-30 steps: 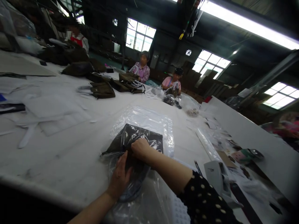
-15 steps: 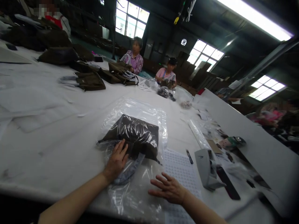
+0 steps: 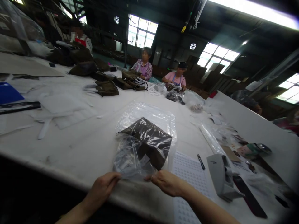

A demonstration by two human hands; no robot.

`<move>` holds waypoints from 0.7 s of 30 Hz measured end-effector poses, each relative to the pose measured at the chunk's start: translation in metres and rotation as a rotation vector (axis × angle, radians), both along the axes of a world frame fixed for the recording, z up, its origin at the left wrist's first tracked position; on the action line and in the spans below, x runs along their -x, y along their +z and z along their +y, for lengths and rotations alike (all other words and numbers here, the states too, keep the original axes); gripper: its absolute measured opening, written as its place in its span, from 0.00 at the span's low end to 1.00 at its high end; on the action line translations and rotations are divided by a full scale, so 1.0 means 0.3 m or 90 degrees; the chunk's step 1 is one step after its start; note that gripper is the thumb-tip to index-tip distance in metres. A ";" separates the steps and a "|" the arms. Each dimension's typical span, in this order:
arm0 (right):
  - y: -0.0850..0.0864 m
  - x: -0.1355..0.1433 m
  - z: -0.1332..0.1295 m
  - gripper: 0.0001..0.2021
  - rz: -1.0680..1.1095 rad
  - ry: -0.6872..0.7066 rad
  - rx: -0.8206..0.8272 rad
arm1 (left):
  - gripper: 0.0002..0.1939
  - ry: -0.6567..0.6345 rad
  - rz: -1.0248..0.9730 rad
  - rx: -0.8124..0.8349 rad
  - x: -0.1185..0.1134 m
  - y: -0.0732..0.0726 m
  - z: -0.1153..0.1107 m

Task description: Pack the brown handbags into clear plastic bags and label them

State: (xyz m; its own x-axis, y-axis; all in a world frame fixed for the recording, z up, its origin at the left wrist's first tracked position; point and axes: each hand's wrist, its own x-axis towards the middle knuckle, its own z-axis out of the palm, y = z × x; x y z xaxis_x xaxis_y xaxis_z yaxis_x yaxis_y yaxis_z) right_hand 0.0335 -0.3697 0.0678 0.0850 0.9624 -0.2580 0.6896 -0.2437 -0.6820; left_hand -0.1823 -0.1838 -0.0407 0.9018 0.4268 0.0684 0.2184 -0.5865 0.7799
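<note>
A dark brown fabric bag lies inside a clear plastic bag on the white table, near its front edge. My left hand pinches the near left corner of the plastic. At the near right side of the same opening, my right hand grips the plastic with closed fingers. The plastic's near edge stretches between both hands. Grey-blue strap material shows through the plastic in front of the brown bag. More clear plastic bags lie flat beneath it.
A sheet of printed labels lies to the right, with snips and a grey tape dispenser beyond. A bottle lies among scraps. Brown bags are piled at the back left. Two co-workers sit across the table.
Both hands have drawn back to the table's front edge and closed on the plastic bag's near edge. The plastic's near end is folded back. The view has turned left.
</note>
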 end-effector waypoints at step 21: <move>-0.066 0.028 0.357 0.10 -0.358 -0.274 -0.116 | 0.13 0.128 -0.149 -0.081 0.050 0.008 0.142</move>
State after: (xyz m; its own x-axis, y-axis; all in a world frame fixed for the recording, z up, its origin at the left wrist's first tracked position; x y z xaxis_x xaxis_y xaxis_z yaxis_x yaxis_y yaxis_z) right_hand 0.0251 -0.2626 0.0480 0.5383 0.8371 0.0972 0.8158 -0.4887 -0.3091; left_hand -0.1974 -0.1411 -0.0384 0.7536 0.5692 0.3288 0.1628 -0.6462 0.7456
